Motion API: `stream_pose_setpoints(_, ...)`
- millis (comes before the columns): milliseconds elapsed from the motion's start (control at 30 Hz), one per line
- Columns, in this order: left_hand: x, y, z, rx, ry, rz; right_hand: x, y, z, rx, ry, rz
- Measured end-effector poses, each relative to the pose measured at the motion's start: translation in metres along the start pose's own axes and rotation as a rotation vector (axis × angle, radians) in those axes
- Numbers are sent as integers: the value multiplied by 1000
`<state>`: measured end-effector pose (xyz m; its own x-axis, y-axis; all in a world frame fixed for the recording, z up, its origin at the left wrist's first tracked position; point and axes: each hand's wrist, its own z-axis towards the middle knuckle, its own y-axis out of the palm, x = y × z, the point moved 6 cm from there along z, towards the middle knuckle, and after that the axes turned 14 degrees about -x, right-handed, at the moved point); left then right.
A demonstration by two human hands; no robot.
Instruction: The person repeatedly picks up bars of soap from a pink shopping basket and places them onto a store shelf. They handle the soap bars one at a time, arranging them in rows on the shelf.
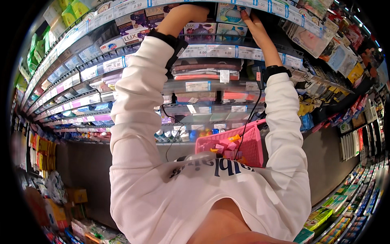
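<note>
My left hand [198, 14] reaches into the upper shelf, curled beside the small boxes; its fingertips are hidden. My right hand [255, 27] is at the right end of a white-and-teal box [230, 14] with a round bottle picture. The thumb lies on the box's front and the fingers run along its right side, partly out of sight. Below it sits a matching teal box [230, 31], and to that one's left a purple-pictured box [199, 31]. More dark purple boxes [132, 25] stand left of my left forearm.
A shelf rail with price tags [221, 51] runs under the boxes. Folded textiles [207, 69] fill lower shelves. A pink basket [254, 146] holding pink and orange packets is near my waist. Hanging packages [310, 38] are at the right. A thin cable [248, 118] hangs from my right wrist.
</note>
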<state>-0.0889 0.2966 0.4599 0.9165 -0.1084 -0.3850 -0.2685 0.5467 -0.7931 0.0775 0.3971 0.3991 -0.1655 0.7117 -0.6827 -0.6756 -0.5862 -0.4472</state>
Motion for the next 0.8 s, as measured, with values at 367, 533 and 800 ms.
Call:
stream_pose_setpoints(367,2,12,-15,102,-38,213,10,-2,-3,38,100,244)
stream_pose_setpoints(533,5,13,-17,123,-39,252,5,-3,0,2,39,217)
stream_pose_setpoints(800,13,21,-16,155,-14,305,18,-13,-6,111,66,348)
